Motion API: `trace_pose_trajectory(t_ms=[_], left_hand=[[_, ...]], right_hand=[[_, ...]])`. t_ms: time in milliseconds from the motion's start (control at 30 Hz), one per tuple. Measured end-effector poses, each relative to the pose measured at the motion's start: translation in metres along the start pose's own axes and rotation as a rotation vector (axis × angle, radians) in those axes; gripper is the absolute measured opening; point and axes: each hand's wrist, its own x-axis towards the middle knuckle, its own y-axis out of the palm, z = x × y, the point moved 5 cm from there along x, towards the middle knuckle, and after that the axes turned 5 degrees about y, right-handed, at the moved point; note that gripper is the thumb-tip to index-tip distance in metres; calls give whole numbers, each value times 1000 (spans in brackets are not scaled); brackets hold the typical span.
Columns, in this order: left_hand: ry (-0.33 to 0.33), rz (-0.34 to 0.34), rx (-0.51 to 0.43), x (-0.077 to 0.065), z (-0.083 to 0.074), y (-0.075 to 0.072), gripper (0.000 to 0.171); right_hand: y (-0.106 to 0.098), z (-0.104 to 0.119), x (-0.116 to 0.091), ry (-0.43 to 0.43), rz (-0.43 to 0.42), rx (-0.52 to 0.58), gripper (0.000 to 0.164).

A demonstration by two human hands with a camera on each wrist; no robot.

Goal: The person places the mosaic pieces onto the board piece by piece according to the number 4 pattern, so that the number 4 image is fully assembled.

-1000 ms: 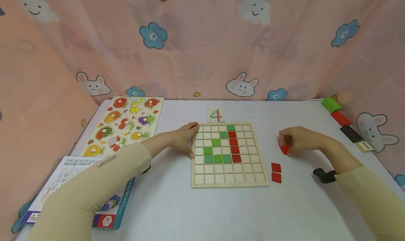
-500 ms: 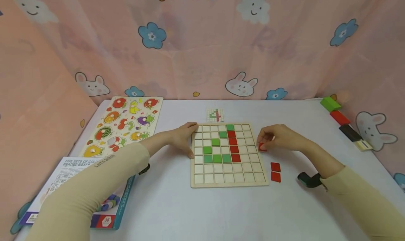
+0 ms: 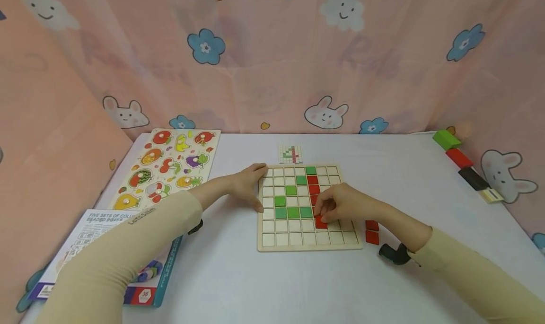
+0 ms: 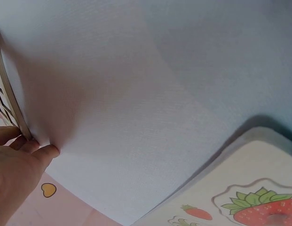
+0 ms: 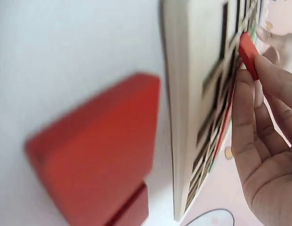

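In the head view, my right hand (image 3: 347, 203) pinches a red square tile (image 3: 321, 222) between thumb and fingers. The tile is over the wooden grid board (image 3: 308, 247), just below the column of red tiles (image 3: 312, 189). The right wrist view shows that pinched tile (image 5: 248, 55) tilted above the grid. Green tiles (image 3: 293, 212) lie in a row and a diagonal left of the column. My left hand (image 3: 247, 188) rests against the board's left edge, thumb and fingers spread along it. The left wrist view has its fingertips (image 4: 48, 151) at the board's rim (image 4: 11, 94).
Two loose red tiles (image 3: 372, 237) lie right of the board. A small pattern card (image 3: 290, 154) lies behind it. At left are a fruit puzzle board (image 3: 163, 165) and a printed box (image 3: 108, 220). Coloured blocks (image 3: 460, 158) line the far right edge.
My right hand has carried the red tile leftward from beside the board to over the grid, below the red column. My left hand has stayed at the board's edge.
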Motion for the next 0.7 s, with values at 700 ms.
trace_pose_trajectory(t_ms=[700], left_hand=[[-12,1,16,3,2,2,125]], right_hand=[[-37,-29,-29,66,-56,-138,12]])
